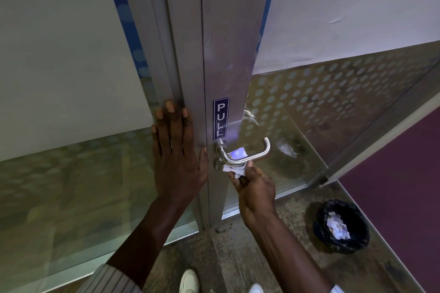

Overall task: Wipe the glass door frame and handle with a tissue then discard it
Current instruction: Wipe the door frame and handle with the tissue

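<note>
From the head camera, looking down along a brushed metal door frame (pixel 226 54) that runs upright through the middle of the scene, the left hand (pixel 177 152) lies flat and fully open against the frame's left part, fingers spread and pointing up, thumb reaching right toward the lock, with nothing in its grasp. Just right of it a blue PULL sticker (pixel 221 118) sits on the frame above the lever handle (pixel 247 156), a bent steel bar that juts out and to the right. The right hand (pixel 256 189) comes up from below the handle with its fingers closed around a crumpled white tissue (pixel 234 169), which is pressed against the underside of the handle close to where the bar meets the frame; a bit of the tissue also shows above the bar. Frosted glass panels (pixel 309 102) with a dotted pattern flank the frame on both sides, and a second handle can be seen dimly through the glass on the right. On the speckled floor (pixel 238 250) to the near right stands a small bin (pixel 342 226) lined with a black bag, holding crumpled white paper, well apart from the hand. At the near edge two white shoes (pixel 189 280) and striped sleeve cuffs (pixel 112 279) are visible
</note>
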Demonstrator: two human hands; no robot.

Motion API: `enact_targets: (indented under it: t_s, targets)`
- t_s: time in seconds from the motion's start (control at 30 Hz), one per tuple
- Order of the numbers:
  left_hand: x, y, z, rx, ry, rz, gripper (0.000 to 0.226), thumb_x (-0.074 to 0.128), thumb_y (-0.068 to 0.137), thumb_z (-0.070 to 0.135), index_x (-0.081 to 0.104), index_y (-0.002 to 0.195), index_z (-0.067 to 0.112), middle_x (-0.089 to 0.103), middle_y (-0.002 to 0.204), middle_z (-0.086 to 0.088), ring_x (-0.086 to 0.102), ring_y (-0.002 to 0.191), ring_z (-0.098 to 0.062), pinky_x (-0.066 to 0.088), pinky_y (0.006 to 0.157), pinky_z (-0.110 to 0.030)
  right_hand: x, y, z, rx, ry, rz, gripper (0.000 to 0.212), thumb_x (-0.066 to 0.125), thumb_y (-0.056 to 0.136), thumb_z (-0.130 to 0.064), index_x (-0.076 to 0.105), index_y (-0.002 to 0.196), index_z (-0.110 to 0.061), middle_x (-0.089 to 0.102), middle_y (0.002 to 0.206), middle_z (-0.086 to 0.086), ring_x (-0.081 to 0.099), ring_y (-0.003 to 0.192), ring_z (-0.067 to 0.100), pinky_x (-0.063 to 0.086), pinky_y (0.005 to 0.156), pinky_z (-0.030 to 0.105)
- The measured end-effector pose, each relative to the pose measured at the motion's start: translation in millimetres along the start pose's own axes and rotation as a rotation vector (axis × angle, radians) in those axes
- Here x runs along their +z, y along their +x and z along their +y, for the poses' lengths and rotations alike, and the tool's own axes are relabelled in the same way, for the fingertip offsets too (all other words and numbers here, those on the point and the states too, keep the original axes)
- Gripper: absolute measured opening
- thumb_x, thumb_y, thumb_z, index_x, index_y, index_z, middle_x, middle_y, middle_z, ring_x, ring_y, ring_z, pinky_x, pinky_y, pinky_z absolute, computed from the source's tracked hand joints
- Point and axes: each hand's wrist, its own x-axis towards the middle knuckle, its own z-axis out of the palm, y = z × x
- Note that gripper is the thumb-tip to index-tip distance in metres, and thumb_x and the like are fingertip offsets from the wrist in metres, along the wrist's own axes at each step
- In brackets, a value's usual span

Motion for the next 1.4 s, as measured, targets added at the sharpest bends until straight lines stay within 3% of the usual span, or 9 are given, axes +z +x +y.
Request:
enact_targets:
  t_s: [0.23, 0.4, 0.5, 0.7, 0.8, 0.97, 1.13, 1.23, 1.4]
  targets:
    - [-1.1, 0.5, 0.1, 0.006, 0.005, 0.000, 0.119, 0.074, 0.098, 0.037, -0.012, 0.178, 0.014, -0.025, 0.185, -0.011, -0.021, 0.175, -0.031, -0.007, 0.144, -0.046, 7.7, -10.2, 11.8, 0.191, 0.156, -0.235, 0.029, 0.046, 0.106, 0.010, 0.063, 0.129, 0.014, 0.074, 0.129, 0.029, 0.075, 0.120, 0.037, 0.052, 0.117, 0.047]
    - [-1.7, 1.4, 1.3, 0.014, 0.021, 0.013, 0.117, 0.074, 0.099, 0.035, -0.010, 0.177, 0.013, -0.024, 0.185, -0.011, -0.021, 0.175, -0.031, -0.007, 0.144, -0.046, 0.9, -5.0, 2.6, 0.180, 0.080, -0.177, 0.025, 0.049, 0.103, 0.015, 0.067, 0.120, 0.012, 0.076, 0.123, 0.028, 0.075, 0.114, 0.037, 0.057, 0.108, 0.038]
    - [-1.6, 1.3, -0.1, 0.017, 0.034, 0.008, 0.119, 0.076, 0.098, 0.035, -0.010, 0.177, 0.011, -0.023, 0.185, -0.012, -0.021, 0.175, -0.031, -0.008, 0.144, -0.045, -7.3, -0.7, -6.3, 0.049, 0.005, -0.023, 0.020, 0.060, 0.098, 0.015, 0.069, 0.115, 0.011, 0.079, 0.100, 0.018, 0.073, 0.087, 0.027, 0.063, 0.085, 0.031]
    - [1.1, 0.8, 0.8, 0.006, 0.040, 0.024, 0.120, 0.077, 0.096, 0.035, -0.008, 0.178, 0.011, -0.021, 0.186, -0.013, -0.019, 0.175, -0.032, -0.008, 0.144, -0.045, -17.5, 11.3, -30.1, -0.298, -0.176, 0.164, 0.035, 0.067, 0.096, 0.013, 0.071, 0.128, 0.000, 0.082, 0.113, 0.013, 0.080, 0.104, 0.022, 0.067, 0.090, 0.034]
    - [3.1, 0.1, 2.0, 0.002, 0.032, 0.020, 0.119, 0.075, 0.097, 0.038, -0.009, 0.178, 0.012, -0.022, 0.186, -0.012, -0.019, 0.175, -0.032, -0.008, 0.144, -0.046, -16.9, 15.0, -31.7, -0.517, -0.542, 0.197, 0.047, 0.064, 0.098, 0.011, 0.070, 0.139, -0.013, 0.081, 0.123, 0.003, 0.078, 0.112, 0.018, 0.062, 0.099, 0.038]
    - [3.0, -0.2, 0.5, 0.005, 0.018, 0.026, 0.120, 0.076, 0.096, 0.038, -0.009, 0.178, 0.012, -0.021, 0.186, -0.011, -0.019, 0.175, -0.031, -0.008, 0.144, -0.046, -36.3, 20.8, -31.6, -0.943, -1.233, 0.106, 0.086, 0.054, 0.079, 0.031, 0.061, 0.150, -0.016, 0.065, 0.151, 0.008, 0.076, 0.121, 0.031, 0.060, 0.080, 0.031]
    - [4.3, -0.1, 1.6, 0.006, 0.012, 0.028, 0.116, 0.073, 0.098, 0.038, -0.008, 0.178, 0.012, -0.020, 0.186, -0.011, -0.018, 0.176, -0.032, -0.006, 0.144, -0.047, -50.0, 15.9, -27.0, -1.241, -1.621, -0.054, 0.106, 0.050, 0.059, 0.042, 0.055, 0.153, -0.005, 0.051, 0.163, 0.013, 0.039, 0.156, 0.040, 0.066, 0.092, 0.047]
    - [5.0, -1.0, 0.8, 0.009, 0.017, 0.030, 0.115, 0.072, 0.099, 0.039, -0.007, 0.178, 0.011, -0.019, 0.186, -0.012, -0.017, 0.176, -0.033, -0.006, 0.144, -0.048, -54.1, 8.1, -17.3, -1.285, -1.735, -0.132, 0.106, 0.050, 0.056, 0.040, 0.052, 0.154, 0.000, 0.050, 0.164, 0.017, 0.037, 0.157, 0.043, 0.050, 0.117, 0.061]
    - [4.8, -1.0, -1.2, 0.011, 0.016, 0.025, 0.113, 0.070, 0.101, 0.041, -0.007, 0.178, 0.012, -0.020, 0.186, -0.012, -0.017, 0.176, -0.032, -0.006, 0.144, -0.047, -44.8, -3.7, 6.1, -1.376, -1.774, -0.218, 0.087, 0.039, 0.067, 0.022, 0.058, 0.149, 0.000, 0.055, 0.160, 0.014, 0.044, 0.154, 0.041, 0.041, 0.124, 0.055]
